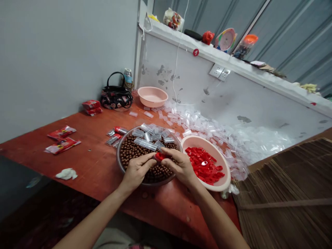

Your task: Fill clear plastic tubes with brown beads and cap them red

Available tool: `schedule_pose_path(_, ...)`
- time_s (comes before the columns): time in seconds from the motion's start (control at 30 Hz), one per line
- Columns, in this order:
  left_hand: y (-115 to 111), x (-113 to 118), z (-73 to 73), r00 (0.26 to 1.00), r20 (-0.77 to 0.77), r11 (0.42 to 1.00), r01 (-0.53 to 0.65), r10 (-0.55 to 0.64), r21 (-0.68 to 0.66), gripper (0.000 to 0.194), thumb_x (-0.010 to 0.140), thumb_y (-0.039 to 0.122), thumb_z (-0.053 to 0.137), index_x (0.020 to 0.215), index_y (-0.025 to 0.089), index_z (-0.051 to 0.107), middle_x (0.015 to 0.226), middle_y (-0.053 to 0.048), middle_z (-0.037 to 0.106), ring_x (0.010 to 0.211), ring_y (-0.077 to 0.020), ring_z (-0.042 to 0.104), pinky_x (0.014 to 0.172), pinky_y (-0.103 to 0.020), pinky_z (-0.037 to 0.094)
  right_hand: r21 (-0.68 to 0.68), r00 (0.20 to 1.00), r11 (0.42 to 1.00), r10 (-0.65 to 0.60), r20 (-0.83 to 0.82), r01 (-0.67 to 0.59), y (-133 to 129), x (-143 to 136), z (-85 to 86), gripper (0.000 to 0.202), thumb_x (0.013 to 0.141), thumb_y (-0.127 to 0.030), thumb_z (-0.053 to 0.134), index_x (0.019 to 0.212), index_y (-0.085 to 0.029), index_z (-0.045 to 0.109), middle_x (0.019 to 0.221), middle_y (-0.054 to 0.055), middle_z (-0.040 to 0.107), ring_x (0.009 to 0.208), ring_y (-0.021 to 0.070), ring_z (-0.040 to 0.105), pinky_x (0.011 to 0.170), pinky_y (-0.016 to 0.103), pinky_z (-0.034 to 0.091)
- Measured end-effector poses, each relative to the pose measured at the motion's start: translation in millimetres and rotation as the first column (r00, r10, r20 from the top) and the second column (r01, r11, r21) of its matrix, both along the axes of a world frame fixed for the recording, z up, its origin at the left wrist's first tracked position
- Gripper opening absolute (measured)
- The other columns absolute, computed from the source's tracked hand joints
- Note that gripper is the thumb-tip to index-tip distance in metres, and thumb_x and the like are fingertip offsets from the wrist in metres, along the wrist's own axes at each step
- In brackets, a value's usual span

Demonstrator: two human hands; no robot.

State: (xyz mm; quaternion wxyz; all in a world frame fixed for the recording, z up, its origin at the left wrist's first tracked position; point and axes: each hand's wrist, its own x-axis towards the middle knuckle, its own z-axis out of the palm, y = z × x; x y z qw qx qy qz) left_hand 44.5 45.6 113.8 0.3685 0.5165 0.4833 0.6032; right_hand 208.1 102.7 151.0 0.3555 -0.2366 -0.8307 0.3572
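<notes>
Over a round bowl [121, 173] of brown beads [129, 152], both hands meet around a red plastic cap [160, 156]. My left hand [138, 169] pinches it from the left, and my right hand [180, 164] grips it from the right. Whether a clear container is joined to the cap is hidden by the fingers. Several clear plastic containers [145, 143] lie on the beads toward the far side of the bowl. Right of it stands a pink basin [226, 166] holding many red caps [203, 164].
Clear plastic pieces [197, 121] spread along the back wall. Another pink basin [153, 97] and a black handbag [116, 97] stand at the back left. Red packets [63, 145] and a crumpled white tissue [66, 174] lie left. Stacked cardboard [285, 193] borders the table's right side.
</notes>
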Motion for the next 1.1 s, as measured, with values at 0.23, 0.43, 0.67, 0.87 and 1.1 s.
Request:
schedule_pose_path(0.23, 5, -1, -5.6, 0.949, 0.314, 0.997, 0.018, 0.005, -0.068, 0.035, 0.072, 0.034, 0.063, 0.102, 0.016, 0.066, 0.101, -0.006, 0.068, 0.095, -0.0244, 0.061, 0.088, -0.035, 0.045, -0.629, 0.898, 0.763, -0.159, -0.410, -0.153, -4, 6, -19.4, 0.038, 0.067, -0.037, 0.069, 0.101, -0.021, 0.062, 0.100, 0.007, 0.064, 0.087, 0.0197, 0.060, 0.079, 0.034, 0.048)
schedule_pose_path(0.43, 0, -3, 0.6, 0.999, 0.038, 1.000, 0.001, 0.000, -0.011, 0.029, 0.072, 0.033, 0.060, 0.098, 0.022, 0.068, 0.108, -0.004, 0.065, 0.105, -0.0251, 0.055, 0.096, -0.037, 0.038, -0.644, 0.867, 0.748, -0.206, -0.453, -0.159, 7, -2, -18.7, 0.042, 0.063, -0.053, 0.067, 0.087, -0.019, 0.064, 0.083, 0.006, 0.064, 0.071, 0.0164, 0.060, 0.070, 0.031, 0.048)
schedule_pose_path(0.67, 0, 0, -4.8, 0.991, -0.137, 0.996, 0.002, 0.009, 0.084, 0.027, 0.077, 0.028, 0.055, 0.101, 0.026, 0.066, 0.113, -0.003, 0.062, 0.119, -0.0228, 0.044, 0.105, -0.037, 0.025, -0.814, 0.930, 0.459, 0.088, -0.357, -0.356, -1, -16, -4.9, 0.039, 0.074, -0.044, 0.058, 0.102, -0.017, 0.056, 0.099, 0.008, 0.061, 0.085, 0.0177, 0.059, 0.076, 0.037, 0.048)
schedule_pose_path(0.87, 1, -1, -8.4, 0.984, -0.174, 0.995, -0.028, 0.044, 0.097, 0.026, 0.077, 0.030, 0.054, 0.099, 0.026, 0.067, 0.112, -0.001, 0.063, 0.120, -0.0229, 0.043, 0.108, -0.041, 0.016, -0.849, 0.916, 0.381, -0.013, -0.400, -0.366, 0, -26, -13.4, 0.024, 0.069, -0.028, 0.060, 0.089, -0.015, 0.057, 0.081, 0.003, 0.062, 0.071, 0.0142, 0.059, 0.073, 0.038, 0.050)
schedule_pose_path(1.1, 0, 0, -7.1, 0.982, -0.183, 0.994, -0.036, 0.054, 0.100, 0.025, 0.077, 0.027, 0.054, 0.099, 0.025, 0.068, 0.112, -0.002, 0.062, 0.117, -0.0230, 0.046, 0.106, -0.040, 0.024, -0.853, 0.935, 0.418, -0.022, -0.354, -0.314, -7, -31, -12.0, 0.031, 0.071, -0.037, 0.059, 0.095, -0.018, 0.056, 0.088, 0.004, 0.062, 0.076, 0.0145, 0.058, 0.070, 0.035, 0.052)
